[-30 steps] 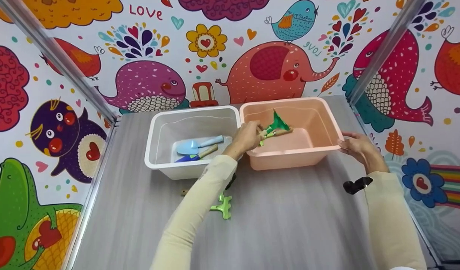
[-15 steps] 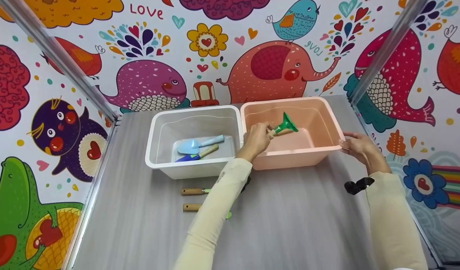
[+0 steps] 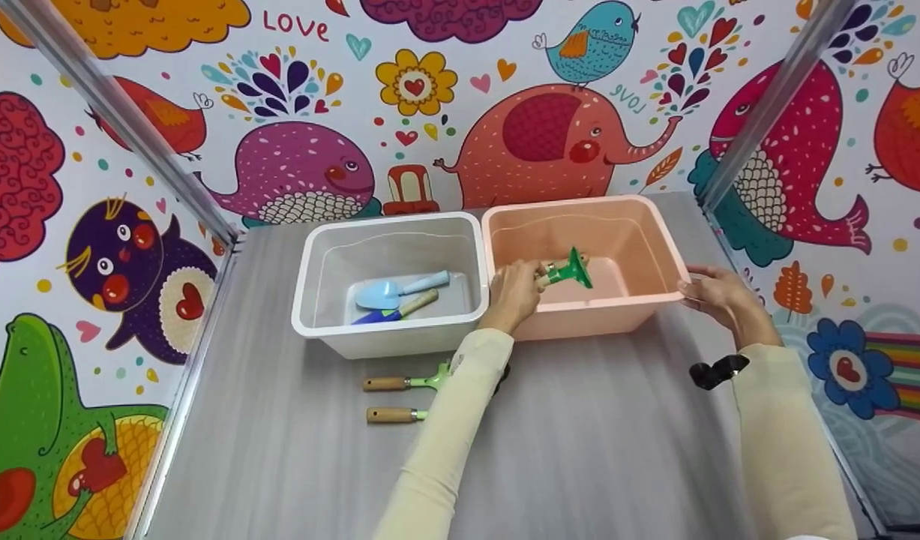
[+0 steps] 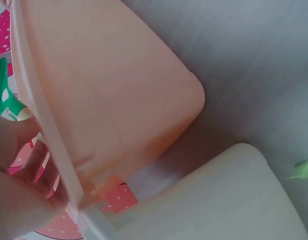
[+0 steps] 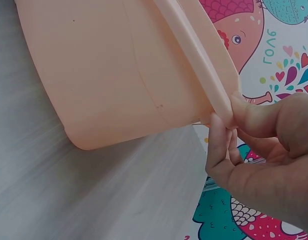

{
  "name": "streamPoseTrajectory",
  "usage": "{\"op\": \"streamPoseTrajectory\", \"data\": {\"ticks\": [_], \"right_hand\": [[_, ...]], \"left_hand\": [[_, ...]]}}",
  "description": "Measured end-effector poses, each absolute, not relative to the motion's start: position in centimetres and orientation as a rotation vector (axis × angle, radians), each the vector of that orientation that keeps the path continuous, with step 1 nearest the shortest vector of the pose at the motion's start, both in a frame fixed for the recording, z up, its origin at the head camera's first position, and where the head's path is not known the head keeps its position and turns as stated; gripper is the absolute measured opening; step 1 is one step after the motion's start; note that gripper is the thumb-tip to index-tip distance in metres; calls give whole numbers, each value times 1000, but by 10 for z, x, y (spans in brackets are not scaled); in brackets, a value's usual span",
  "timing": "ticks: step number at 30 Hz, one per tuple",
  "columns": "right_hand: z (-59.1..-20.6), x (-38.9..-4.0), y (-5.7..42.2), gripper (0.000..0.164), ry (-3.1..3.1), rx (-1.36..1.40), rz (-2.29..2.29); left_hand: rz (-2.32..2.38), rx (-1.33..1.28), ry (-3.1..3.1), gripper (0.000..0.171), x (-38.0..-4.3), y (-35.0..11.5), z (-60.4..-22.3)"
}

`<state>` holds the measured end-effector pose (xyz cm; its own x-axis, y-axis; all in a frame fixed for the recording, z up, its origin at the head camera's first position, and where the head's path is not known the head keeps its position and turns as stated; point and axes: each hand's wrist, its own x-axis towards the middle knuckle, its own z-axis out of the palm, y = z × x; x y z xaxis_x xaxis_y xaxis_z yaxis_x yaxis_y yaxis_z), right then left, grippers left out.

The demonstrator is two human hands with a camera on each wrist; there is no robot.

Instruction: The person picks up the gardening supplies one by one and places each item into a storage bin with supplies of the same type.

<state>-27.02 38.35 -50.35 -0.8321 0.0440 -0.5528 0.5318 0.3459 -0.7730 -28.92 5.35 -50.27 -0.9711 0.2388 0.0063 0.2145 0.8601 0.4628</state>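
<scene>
Left hand (image 3: 516,292), in the head view, reaches over the near left corner of a rectangular peach plastic bin (image 3: 579,321), fingers curled round the pale handle of a flared green tool (image 3: 564,273). Held this way, the tool's head sits free over the peach bin's inside. Behind it something wooden (image 3: 585,262) shows, too covered to name. Left of the peach bin, rims meeting, stands a white plastic bin (image 3: 385,343) with a light-blue trowel (image 3: 381,295) and a dark-blue, wooden-handled trowel (image 3: 409,307); near and left of the peach bin, two light-green, wooden-handled tools (image 3: 403,383) lie side by side on the grey tabletop (image 3: 594,420), partly under the forearm.

From the left wrist, that hand is cut off beyond the peach bin's rim, its grip unclear.

From the right wrist, the right hand (image 5: 264,145) pinches the peach bin's lip between thumb and fingers, probably to steady it.
</scene>
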Motion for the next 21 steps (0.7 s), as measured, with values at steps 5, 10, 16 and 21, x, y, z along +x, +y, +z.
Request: {"op": "streamPoseTrajectory", "data": {"ticks": [5, 10, 16, 21], "right_hand": [[-505, -269, 383, 75, 2171, 503, -1533], [-504, -269, 383, 76, 2177, 541, -1523], [-505, -268, 382, 75, 2173, 537, -1528], [-504, -268, 381, 75, 2171, 550, -1518]], "left_hand": [[622, 393, 3024, 18, -288, 58, -506], [596, 348, 3047, 19, -288, 62, -507], [656, 339, 3009, 21, -285, 66, -510], [719, 312, 2950, 25, -284, 65, -510]]}}
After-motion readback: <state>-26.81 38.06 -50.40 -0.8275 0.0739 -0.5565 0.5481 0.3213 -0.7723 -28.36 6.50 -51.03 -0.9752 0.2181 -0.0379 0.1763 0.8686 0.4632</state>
